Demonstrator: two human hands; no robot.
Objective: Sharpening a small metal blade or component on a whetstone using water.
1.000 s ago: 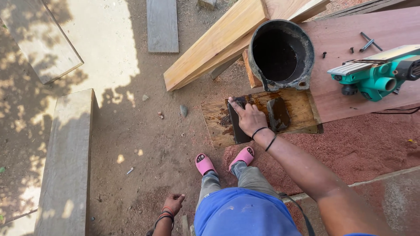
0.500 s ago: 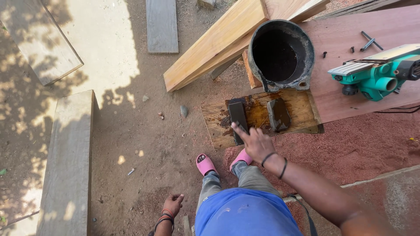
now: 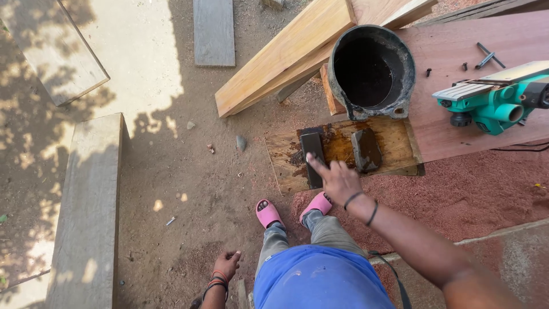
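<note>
Seen from above, a person in a blue top and pink sandals point(image 3: 267, 213) stands on sandy ground beside a low reddish table point(image 3: 480, 51). A second ago the right hand point(image 3: 338, 180) lay flat on the dark rectangular block point(image 3: 313, 150) on the wet, stained board point(image 3: 343, 154); half a second ago it had lifted off toward the body, and now it is out again above the board's near edge. The block was let go and has not moved, so the work on the board looks paused rather than ended. The right hand's fingers point(image 3: 316, 164) are loosely spread and hold nothing; the forefinger's tip lies over the block's lower end, though actual contact cannot be told. A second dark, muddy block point(image 3: 366, 150) lies just right of it on the board. The left hand point(image 3: 227, 265) hangs low by the leg, fingers curled, empty. Behind the board stands a black bucket point(image 3: 372, 71); a green power planer point(image 3: 494, 103) rests on the table, and pale planks point(image 3: 286, 54) lie alongside.
</note>
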